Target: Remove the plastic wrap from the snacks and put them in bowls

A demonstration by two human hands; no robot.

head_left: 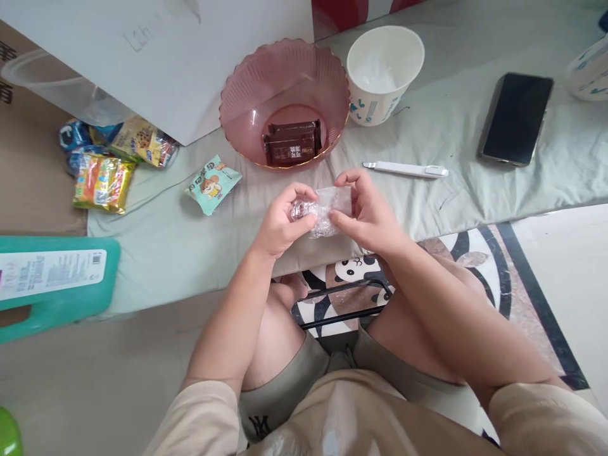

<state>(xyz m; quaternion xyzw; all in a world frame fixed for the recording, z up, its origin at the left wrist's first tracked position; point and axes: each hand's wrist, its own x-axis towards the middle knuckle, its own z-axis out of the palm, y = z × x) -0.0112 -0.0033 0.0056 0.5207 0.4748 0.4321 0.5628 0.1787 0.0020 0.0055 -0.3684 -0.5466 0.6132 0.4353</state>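
Note:
Between my two hands is a small piece of clear bubble wrap [323, 212], held just over the front part of the cloth. My left hand [285, 218] pinches its left end between thumb and fingers. At the right end, my right hand [368, 212] grips the flatter part, its thumb pressed on the front. Whether anything lies inside the wrap I cannot make out. Beyond my hands stands a pink scalloped bowl [247, 82] with dark brown snack packets [292, 142] in it. A light green snack packet [215, 183] lies to the left of my left hand.
A white utility knife [405, 170] lies right of the bowl, below a paper cup [384, 95] holding clear plastic. Farther right is a phone [517, 118]. Several snack packs [104, 183] lie at left, above a teal plastic object [107, 272]. A white box [166, 63] stands behind.

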